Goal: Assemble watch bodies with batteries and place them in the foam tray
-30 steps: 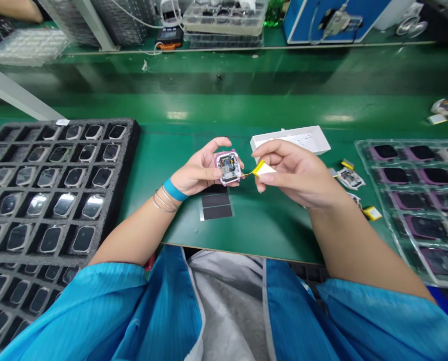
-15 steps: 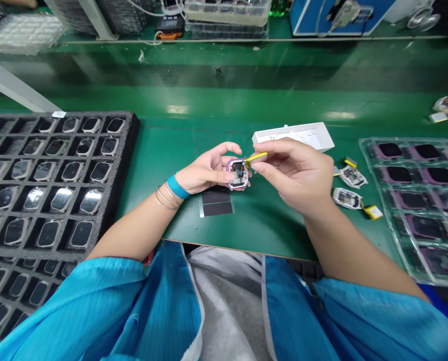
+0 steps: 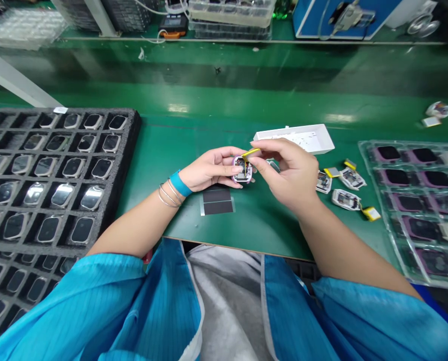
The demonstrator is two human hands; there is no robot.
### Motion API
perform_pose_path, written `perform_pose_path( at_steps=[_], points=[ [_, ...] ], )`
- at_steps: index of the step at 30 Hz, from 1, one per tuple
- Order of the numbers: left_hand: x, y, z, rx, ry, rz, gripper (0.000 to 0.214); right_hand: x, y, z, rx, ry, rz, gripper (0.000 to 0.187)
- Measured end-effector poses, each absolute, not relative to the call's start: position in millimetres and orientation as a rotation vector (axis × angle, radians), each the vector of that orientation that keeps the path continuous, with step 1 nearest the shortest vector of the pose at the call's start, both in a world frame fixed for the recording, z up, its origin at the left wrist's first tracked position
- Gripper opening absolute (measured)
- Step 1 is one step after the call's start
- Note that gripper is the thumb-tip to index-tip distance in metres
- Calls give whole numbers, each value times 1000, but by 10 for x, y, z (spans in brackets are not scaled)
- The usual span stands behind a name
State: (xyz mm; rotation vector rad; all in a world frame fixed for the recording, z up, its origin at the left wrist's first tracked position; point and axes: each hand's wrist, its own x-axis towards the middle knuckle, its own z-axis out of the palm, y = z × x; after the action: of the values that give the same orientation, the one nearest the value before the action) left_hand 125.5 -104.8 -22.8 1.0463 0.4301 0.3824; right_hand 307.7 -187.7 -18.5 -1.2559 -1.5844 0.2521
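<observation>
Between the fingers of my left hand [image 3: 214,168] is a small opened smartwatch case [image 3: 242,174], its circuit board facing up and a purple edge showing. My right hand [image 3: 289,170] pinches a flat battery [image 3: 251,153] with yellow edging, held tilted just above the case. Yellow wire runs from the battery to the board. Below my left hand, a sheet with dark adhesive strips [image 3: 217,201] lies on the green bench. To the right of my right hand lie several opened watch cases [image 3: 346,199] with yellow-edged batteries attached.
A black foam tray [image 3: 113,200] of watch faces stands at left. At right is a clear plastic tray [image 3: 393,235] with purple-framed watches. A white box [image 3: 323,138] with small bits sits behind my right hand. Another opened watch [image 3: 439,110] lies far right.
My right hand has moved left and turned the battery in over the watch case. The case has shifted slightly right and up, and more opened cases show beside my right hand.
</observation>
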Motion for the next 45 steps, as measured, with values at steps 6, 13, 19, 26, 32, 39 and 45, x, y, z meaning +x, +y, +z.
perform_pose_path(
  at_steps=[6, 13, 19, 26, 32, 39, 45],
  points=[
    [1308, -1072, -251, 1046, 557, 463, 38, 3090, -1845, -219, -1276, -1633, 197, 18],
    [1390, -1105, -268, 1005, 692, 513, 20, 3050, -1781, -321, -1278, -1639, 185, 19],
    [1296, -957, -192, 896, 822, 674, 11, 3043, -1655, -467, -1352, -1527, 421, 16],
    [1155, -811, -148, 893, 942, 588, 9, 2936, -1596, -560, -1587, -1883, 477, 12],
    [1188, -825, -154, 888, 974, 562, 11, 2869, -1580, -599, -1665, -1934, 406, 15],
    [1209, -847, -124, 908, 984, 555, 12, 2848, -1530, -550, -1709, -1904, 452, 11],
    [1229, -862, -112, 917, 997, 557, 13, 2841, -1442, -582, -1744, -1838, 488, 11]
  ],
)
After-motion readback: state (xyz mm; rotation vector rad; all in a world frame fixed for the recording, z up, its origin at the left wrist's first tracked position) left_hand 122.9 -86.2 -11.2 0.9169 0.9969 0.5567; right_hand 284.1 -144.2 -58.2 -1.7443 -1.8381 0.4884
